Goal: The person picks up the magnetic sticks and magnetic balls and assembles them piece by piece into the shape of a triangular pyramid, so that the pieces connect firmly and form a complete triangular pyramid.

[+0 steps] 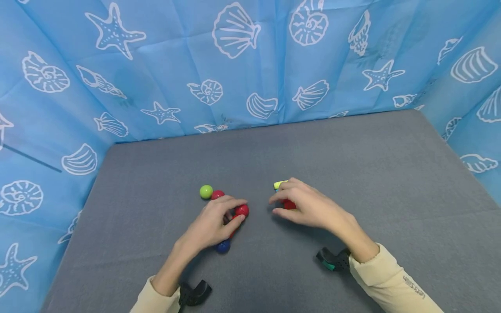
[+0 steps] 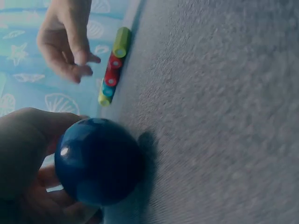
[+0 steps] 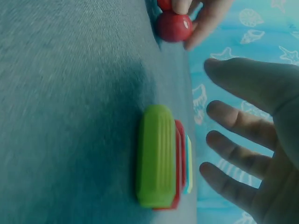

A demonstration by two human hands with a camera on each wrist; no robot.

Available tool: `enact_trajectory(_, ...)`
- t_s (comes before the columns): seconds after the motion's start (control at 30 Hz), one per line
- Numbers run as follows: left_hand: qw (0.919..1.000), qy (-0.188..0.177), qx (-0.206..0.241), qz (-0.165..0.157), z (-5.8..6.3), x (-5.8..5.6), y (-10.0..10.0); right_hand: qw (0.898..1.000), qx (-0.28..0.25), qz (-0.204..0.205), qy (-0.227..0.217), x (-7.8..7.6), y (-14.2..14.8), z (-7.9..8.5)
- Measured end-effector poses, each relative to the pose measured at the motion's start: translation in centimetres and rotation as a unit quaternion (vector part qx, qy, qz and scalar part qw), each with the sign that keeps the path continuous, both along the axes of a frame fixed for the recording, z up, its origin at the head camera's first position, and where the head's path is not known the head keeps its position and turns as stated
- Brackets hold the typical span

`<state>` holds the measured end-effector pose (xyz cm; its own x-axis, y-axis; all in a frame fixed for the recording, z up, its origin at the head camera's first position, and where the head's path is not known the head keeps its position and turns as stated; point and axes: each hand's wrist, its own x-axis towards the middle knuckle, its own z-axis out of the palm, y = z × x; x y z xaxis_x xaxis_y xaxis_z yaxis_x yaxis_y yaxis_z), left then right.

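My left hand point(image 1: 213, 224) curls round a red rod point(image 1: 234, 226) on the table, its thumb along the near side. A red ball point(image 1: 242, 210) sits at the rod's far end, by the fingertips. At the near end is a dark blue ball point(image 1: 223, 247), large in the left wrist view point(image 2: 99, 161). My right hand point(image 1: 307, 203) hovers with spread fingers beside a row of short rods; nothing is in its grasp. In the right wrist view a lime rod point(image 3: 156, 156) lies nearest, with red point(image 3: 179, 163), blue and yellow ones behind it.
Beyond the left hand, a lime green ball point(image 1: 206, 191) lies against another red ball point(image 1: 217, 195). Grey cloth covers the table point(image 1: 372, 174). A blue curtain point(image 1: 164, 65) with white shells hangs along the back and sides. Each wrist wears a black camera mount point(image 1: 332, 259).
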<state>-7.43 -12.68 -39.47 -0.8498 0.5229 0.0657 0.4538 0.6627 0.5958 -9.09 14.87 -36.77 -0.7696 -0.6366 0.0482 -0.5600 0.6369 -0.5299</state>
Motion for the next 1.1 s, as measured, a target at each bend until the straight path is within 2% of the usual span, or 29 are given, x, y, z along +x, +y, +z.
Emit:
enact_trajectory(0.13, 0.9972, -0.048, 0.049, 0.032, -0.1, 0.2, -0.1, 1.0, 0.017, -0.016, -0.004, 0.8, 1.0, 0.3)
enact_trajectory(0.23, 0.9912, -0.091, 0.078, 0.057, -0.2, 0.5, -0.4, 0.999, 0.032, -0.018, -0.005, 1.3, 1.6, 0.4)
enact_trajectory(0.33, 0.9865, -0.114, 0.092, 0.073, -0.2, 0.8, -0.7, 0.999, 0.042, -0.011, 0.001, 1.6, 1.9, 0.4)
enact_trajectory(0.4, 0.9848, -0.125, 0.099, 0.071, -0.3, 1.0, -1.0, 0.999, 0.045, -0.007, 0.005, 1.7, 2.0, 0.4)
enact_trajectory(0.6, 0.986, -0.131, 0.091, 0.05, -0.4, 1.2, -1.5, 0.998, 0.063, -0.012, 0.024, 1.9, 2.2, 0.1)
enact_trajectory(0.83, 0.9701, -0.207, 0.099, 0.079, -0.3, 1.4, -1.7, 0.995, 0.078, -0.033, 0.051, 2.2, 2.2, -0.2)
enact_trajectory(0.93, 0.9694, -0.211, 0.099, 0.076, -0.3, 1.5, -1.8, 0.994, 0.078, -0.038, 0.059, 2.3, 2.1, -0.3)
enact_trajectory(1.1, 0.9735, -0.199, 0.092, 0.066, -0.4, 1.6, -1.8, 0.993, 0.082, -0.038, 0.078, 2.4, 1.8, -0.5)
